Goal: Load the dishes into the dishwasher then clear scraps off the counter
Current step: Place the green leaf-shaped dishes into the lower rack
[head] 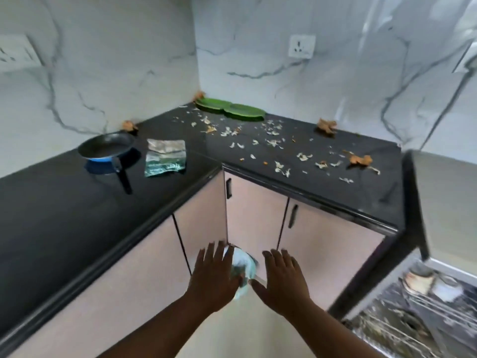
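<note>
Pale peel scraps [273, 142] and brown dry bits [360, 159] lie scattered over the black counter [335, 192] on the right run. Two green leaf-shaped plates [229, 110] sit in the back corner. A blue-sided frying pan [108, 149] stands on the left run beside a folded whitish-teal cloth [165, 157]. The open dishwasher [413, 313] at lower right shows a wire rack with dishes. My left hand [214, 277] hovers in front of the cabinets with a blurred whitish-teal cloth [244, 264] under its palm and thumb side. My right hand [284, 280] is spread beside it, holding nothing.
Pink cabinet doors [255, 215] with black handles fill the corner below the counter. Marble-look walls carry a socket [301, 46] at the back. The dishwasher's grey top [446, 202] rises at the right edge.
</note>
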Tool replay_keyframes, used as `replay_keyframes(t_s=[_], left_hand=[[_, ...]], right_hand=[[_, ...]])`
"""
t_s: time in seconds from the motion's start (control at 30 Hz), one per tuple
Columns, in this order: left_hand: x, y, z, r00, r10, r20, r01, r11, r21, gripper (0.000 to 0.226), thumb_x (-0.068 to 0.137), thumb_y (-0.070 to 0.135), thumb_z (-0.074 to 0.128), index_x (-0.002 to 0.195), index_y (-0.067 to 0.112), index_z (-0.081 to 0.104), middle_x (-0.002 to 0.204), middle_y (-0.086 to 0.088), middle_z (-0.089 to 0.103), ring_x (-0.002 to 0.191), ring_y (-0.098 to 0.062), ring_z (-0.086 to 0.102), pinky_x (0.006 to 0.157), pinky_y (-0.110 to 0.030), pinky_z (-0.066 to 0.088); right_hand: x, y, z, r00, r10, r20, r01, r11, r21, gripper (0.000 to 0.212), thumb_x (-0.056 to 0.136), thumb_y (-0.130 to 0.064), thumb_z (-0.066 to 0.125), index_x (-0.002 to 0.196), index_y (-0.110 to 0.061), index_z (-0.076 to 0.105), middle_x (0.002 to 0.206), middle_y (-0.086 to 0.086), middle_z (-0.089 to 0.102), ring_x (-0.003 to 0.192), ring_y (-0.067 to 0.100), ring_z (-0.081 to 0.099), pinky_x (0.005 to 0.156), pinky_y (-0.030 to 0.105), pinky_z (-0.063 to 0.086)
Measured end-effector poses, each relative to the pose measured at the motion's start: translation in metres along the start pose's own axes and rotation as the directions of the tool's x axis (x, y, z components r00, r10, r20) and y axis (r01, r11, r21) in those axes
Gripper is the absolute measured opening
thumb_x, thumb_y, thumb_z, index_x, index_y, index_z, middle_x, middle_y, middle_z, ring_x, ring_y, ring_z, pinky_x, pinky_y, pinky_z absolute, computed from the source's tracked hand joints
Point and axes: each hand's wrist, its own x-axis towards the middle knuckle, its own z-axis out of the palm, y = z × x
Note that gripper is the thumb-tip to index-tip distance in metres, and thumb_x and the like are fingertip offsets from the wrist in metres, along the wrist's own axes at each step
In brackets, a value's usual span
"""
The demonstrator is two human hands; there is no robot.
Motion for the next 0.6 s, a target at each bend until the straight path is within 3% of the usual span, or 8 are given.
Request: replay_keyframes(t_s=[0.1, 0.2, 0.23, 0.33, 0.6], left_hand=[[0.016, -0.031, -0.025, 0.993, -0.099, -0.07, 0.102, 0.994, 0.037, 0.094, 0.084, 0.072, -0.008, 0.146, 0.018, 0.038, 0.153, -0.014, 0.027, 0.139, -0.038, 0.03, 0.11, -0.048, 0.014], [0.036, -0.04, -0.05, 0.988, -0.115, -0.102, 0.116, 0.993, 0.001, 0.095, 0.086, 0.073, -0.005, 0.142, 0.014, 0.045, 0.149, -0.017, 0.035, 0.134, -0.041, 0.039, 0.109, -0.057, 0.03], [0.045, -0.042, -0.059, 0.988, -0.098, -0.119, 0.098, 0.995, -0.009, 0.102, 0.081, 0.076, -0.01, 0.143, 0.014, 0.042, 0.151, -0.017, 0.033, 0.137, -0.04, 0.036, 0.111, -0.056, 0.029], [0.073, -0.049, -0.082, 0.99, -0.049, -0.135, 0.044, 0.998, -0.044, 0.123, 0.056, 0.081, -0.031, 0.153, 0.019, 0.012, 0.16, -0.011, 0.004, 0.147, -0.032, 0.001, 0.114, -0.043, -0.006], [0.184, -0.054, -0.115, 0.971, -0.08, -0.223, 0.084, 0.996, 0.009, 0.12, 0.055, 0.078, -0.034, 0.154, 0.02, 0.002, 0.161, -0.005, -0.003, 0.148, -0.026, -0.009, 0.112, -0.037, -0.012]], right_hand=[[0.037, -0.028, -0.029, 0.998, -0.054, -0.025, 0.053, 0.997, -0.055, 0.078, 0.088, -0.063, 0.043, 0.147, -0.015, 0.03, 0.154, 0.012, 0.03, 0.144, 0.036, 0.021, 0.117, 0.043, 0.015], [0.068, -0.032, -0.048, 0.993, -0.048, -0.109, 0.042, 0.998, -0.057, 0.08, 0.089, -0.065, 0.04, 0.151, -0.018, 0.018, 0.159, 0.009, 0.017, 0.148, 0.031, 0.006, 0.117, 0.039, 0.0], [0.078, -0.032, -0.055, 0.99, -0.037, -0.137, 0.032, 0.999, -0.038, 0.08, 0.089, -0.065, 0.039, 0.151, -0.019, 0.018, 0.16, 0.008, 0.016, 0.148, 0.03, 0.005, 0.116, 0.037, -0.003], [0.108, -0.026, -0.067, 0.979, 0.008, -0.204, -0.006, 1.0, 0.014, 0.08, 0.089, -0.067, 0.038, 0.151, -0.019, 0.018, 0.159, 0.005, 0.018, 0.148, 0.028, 0.004, 0.118, 0.039, 0.001], [0.212, 0.007, -0.079, 0.974, 0.018, -0.225, -0.003, 0.998, 0.069, 0.084, 0.089, -0.069, 0.033, 0.153, -0.017, 0.012, 0.161, 0.005, 0.011, 0.149, 0.026, -0.002, 0.114, 0.035, -0.007]])
